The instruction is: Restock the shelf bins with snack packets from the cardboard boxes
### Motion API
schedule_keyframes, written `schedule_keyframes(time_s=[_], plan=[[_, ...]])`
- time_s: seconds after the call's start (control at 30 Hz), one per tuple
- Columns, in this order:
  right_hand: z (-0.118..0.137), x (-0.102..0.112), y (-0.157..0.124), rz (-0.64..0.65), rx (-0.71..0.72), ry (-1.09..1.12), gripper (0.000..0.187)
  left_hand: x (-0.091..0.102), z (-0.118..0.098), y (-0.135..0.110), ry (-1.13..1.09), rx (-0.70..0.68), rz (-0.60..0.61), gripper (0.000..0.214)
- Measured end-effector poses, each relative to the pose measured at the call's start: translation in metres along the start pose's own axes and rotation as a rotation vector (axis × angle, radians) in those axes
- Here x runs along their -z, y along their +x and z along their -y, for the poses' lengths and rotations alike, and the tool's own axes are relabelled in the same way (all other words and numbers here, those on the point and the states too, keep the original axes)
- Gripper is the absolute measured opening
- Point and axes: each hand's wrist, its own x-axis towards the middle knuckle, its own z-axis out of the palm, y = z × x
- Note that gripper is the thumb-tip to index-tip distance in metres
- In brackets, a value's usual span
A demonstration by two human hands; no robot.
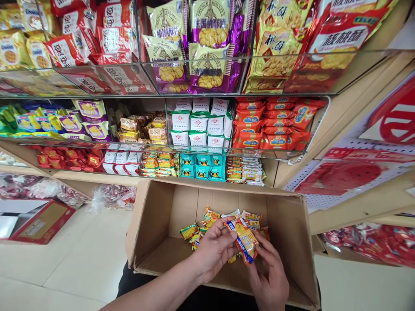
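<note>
Over the cardboard box (158,216), both hands hold a small orange, yellow and blue snack packet (245,241). My left hand (216,248) is closed on its left side, with the thumb lying across the wrapper. At the right edge, the fingers and thumb of my right hand (269,274) grip the same packet. Several loose snack packets (210,216) in yellow, orange and green wrappers lie on the bottom of the box, partly hidden behind my hands.
Shelves in front carry biscuit packs (210,30), white packets (197,123), red packets (249,125) and teal packets (202,166) behind clear dividers. A red carton (42,220) stands on the tiled floor (74,259) at left. Red packaging (343,175) hangs at right.
</note>
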Motion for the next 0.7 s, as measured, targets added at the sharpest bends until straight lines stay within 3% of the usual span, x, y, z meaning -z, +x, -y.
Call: schedule_keyframes(time_s=[0.17,0.27,0.33,0.47,0.57,0.7], plan=[[-0.001,-0.001,-0.003,-0.014,-0.040,-0.093,0.011,-0.005,0.008,-0.001,-0.001,-0.030,-0.034,0.037],[-0.008,0.004,-0.005,0.097,-0.033,-0.151,0.002,0.007,0.015,0.005,0.133,0.028,-0.039,0.033],[-0.019,0.011,-0.006,0.239,-0.072,-0.172,0.003,0.029,0.017,0.015,0.384,0.066,-0.075,0.035],[-0.051,0.024,-0.008,0.463,-0.255,-0.340,0.014,0.097,0.006,0.041,1.169,-0.049,-0.361,0.032],[-0.069,0.027,-0.006,0.562,-0.332,-0.546,0.019,0.139,-0.005,0.059,1.302,-0.017,-0.454,0.025],[-0.081,0.023,-0.011,0.687,-0.420,-0.614,0.006,0.157,-0.007,0.083,1.388,-0.097,-0.413,0.039]])
